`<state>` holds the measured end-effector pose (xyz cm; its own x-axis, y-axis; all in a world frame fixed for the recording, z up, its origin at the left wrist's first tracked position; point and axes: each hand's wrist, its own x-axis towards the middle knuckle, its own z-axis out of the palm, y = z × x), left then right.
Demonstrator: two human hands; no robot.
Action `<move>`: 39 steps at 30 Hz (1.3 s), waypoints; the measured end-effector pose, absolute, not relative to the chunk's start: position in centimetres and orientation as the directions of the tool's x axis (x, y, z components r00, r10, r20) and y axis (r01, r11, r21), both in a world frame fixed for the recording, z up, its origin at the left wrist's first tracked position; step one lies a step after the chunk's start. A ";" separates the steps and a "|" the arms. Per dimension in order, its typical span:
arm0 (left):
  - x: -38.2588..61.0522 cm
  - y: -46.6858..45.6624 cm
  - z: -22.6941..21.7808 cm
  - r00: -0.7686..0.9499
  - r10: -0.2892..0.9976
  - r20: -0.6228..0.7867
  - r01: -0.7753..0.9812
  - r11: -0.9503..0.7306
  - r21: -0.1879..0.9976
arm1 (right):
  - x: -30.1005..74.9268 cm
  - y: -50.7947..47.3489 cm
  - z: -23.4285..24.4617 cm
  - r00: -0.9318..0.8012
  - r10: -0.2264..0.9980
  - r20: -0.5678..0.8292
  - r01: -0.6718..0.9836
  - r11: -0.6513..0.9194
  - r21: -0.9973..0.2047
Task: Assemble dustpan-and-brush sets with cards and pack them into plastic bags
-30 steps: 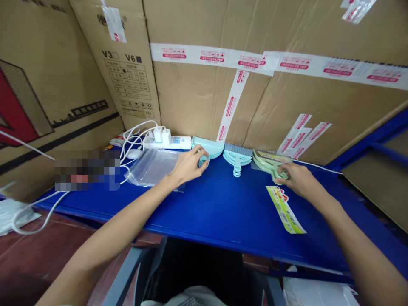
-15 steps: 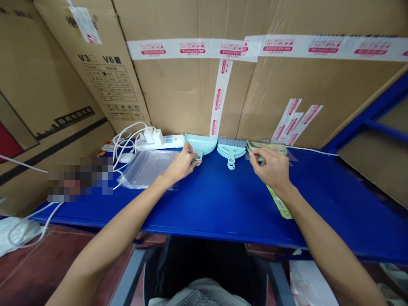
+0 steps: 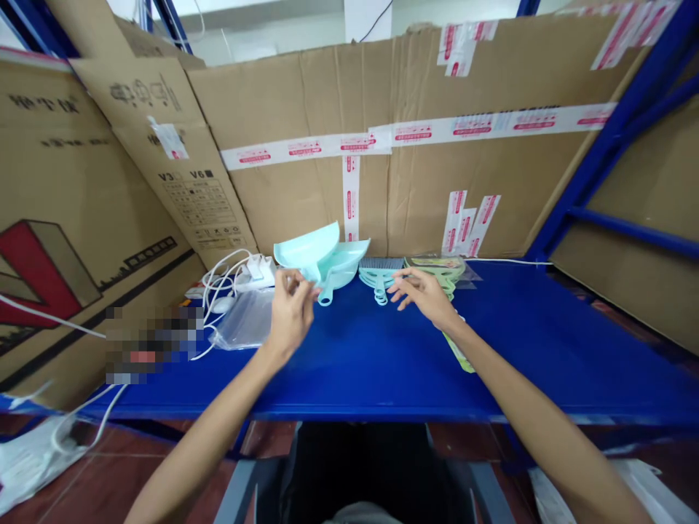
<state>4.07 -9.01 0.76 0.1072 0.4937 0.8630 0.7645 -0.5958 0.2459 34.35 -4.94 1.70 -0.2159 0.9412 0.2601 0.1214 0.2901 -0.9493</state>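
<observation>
My left hand [image 3: 290,309] pinches the handle of a mint-green dustpan [image 3: 306,252] and holds it tilted up above the stack of dustpans [image 3: 345,263] at the back of the blue shelf [image 3: 382,364]. My right hand [image 3: 423,293] hovers with fingers spread just right of the stacked mint brushes [image 3: 378,275], close to a pile of green packaged sets [image 3: 445,268]. A printed paper card [image 3: 456,351] lies partly hidden under my right forearm.
A pile of clear plastic bags [image 3: 247,322] lies left of my left hand. A white power strip with chargers and cables [image 3: 252,271] sits behind it. Taped cardboard boxes [image 3: 382,167] wall off the back and left. A blue rack post [image 3: 606,145] rises at the right.
My left hand has lifted one dustpan off the stack. My right hand has moved left from the green packs toward the brushes and opened. The view has tilted upward.
</observation>
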 end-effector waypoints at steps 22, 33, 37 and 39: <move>5.0 -25.7 -8.1 0.302 0.720 0.624 0.689 -0.618 0.379 | 41.5 -4.6 3.8 -0.442 0.895 -0.052 0.814 0.376 -0.443; -1.1 -15.1 -0.1 0.539 0.723 0.433 0.725 -0.660 0.199 | 40.8 -4.4 2.3 -0.617 0.783 -0.078 0.751 0.556 -0.357; -0.9 -8.9 -0.4 0.681 0.701 0.211 0.678 -0.713 0.181 | 40.4 -4.1 1.9 -0.631 0.772 -0.071 0.739 0.572 -0.356; -0.6 -6.9 -0.4 0.713 0.686 0.143 0.658 -0.726 0.201 | 40.6 -4.1 1.9 -0.603 0.797 -0.011 0.753 0.565 -0.336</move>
<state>-0.61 -6.91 -0.44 0.7132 0.6862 0.1430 0.6581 -0.7257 0.2006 40.58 -4.14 1.85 -0.6035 0.7973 -0.0110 0.7531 0.5654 -0.3363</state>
